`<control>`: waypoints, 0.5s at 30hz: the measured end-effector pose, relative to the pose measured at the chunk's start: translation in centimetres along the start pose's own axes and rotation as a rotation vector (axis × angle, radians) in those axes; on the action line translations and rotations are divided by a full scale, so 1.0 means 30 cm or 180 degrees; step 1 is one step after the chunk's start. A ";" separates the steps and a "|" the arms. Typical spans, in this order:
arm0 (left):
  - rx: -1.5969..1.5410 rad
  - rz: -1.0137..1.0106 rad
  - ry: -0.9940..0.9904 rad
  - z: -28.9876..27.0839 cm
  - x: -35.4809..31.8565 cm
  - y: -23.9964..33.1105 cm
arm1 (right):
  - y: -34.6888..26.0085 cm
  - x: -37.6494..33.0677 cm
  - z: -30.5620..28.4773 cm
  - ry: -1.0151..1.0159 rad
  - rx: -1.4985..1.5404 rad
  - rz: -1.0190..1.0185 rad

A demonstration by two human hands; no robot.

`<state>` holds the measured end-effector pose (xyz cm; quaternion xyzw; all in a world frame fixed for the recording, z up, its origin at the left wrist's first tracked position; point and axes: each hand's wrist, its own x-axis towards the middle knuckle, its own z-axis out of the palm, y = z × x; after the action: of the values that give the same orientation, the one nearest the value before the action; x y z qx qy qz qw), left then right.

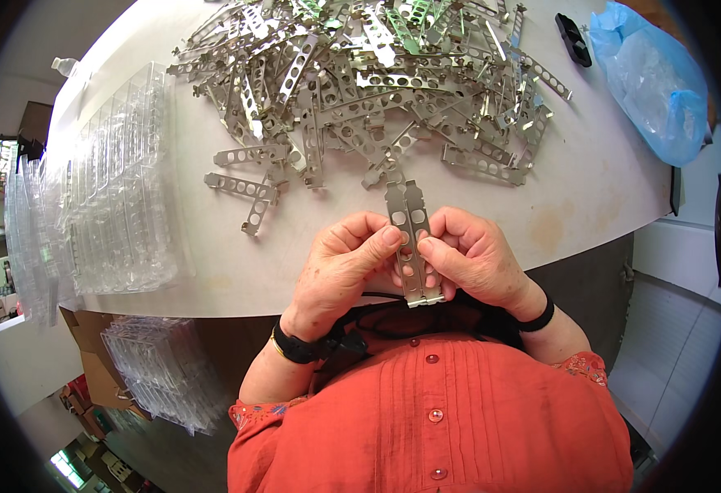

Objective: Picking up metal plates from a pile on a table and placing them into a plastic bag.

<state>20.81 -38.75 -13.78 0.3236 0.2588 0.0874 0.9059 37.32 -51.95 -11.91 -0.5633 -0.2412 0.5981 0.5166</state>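
Near the table's front edge I hold two perforated metal slot brackets upright, side by side. The left bracket (pixel 396 201) is pinched between the thumb and fingers of my left hand (pixel 337 261). My right hand (pixel 477 256) grips the right bracket (pixel 415 201) the same way. Both brackets have round holes along their length, and their bent ends point toward me. They lie close together and appear to touch; my fingertips hide part of their edges. Beyond my hands spreads a large loose pile of similar metal brackets (pixel 352 94), a few lying apart at its near left.
Stacked clear plastic trays (pixel 126 189) stand on the table's left side, with more clear trays (pixel 163 370) below the edge. A blue plastic bag (pixel 652 86) and a small black object (pixel 573 39) are at the far right. The white tabletop (pixel 574 205) curves around me.
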 end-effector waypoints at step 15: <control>-0.0287 0.0008 -0.0311 -0.023 -0.015 0.016 | -0.002 -0.003 0.004 -0.0023 -0.0011 -0.0030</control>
<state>20.07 -38.14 -13.74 0.2866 0.2096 0.0842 0.9310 37.22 -51.98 -11.79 -0.5608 -0.2468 0.5972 0.5176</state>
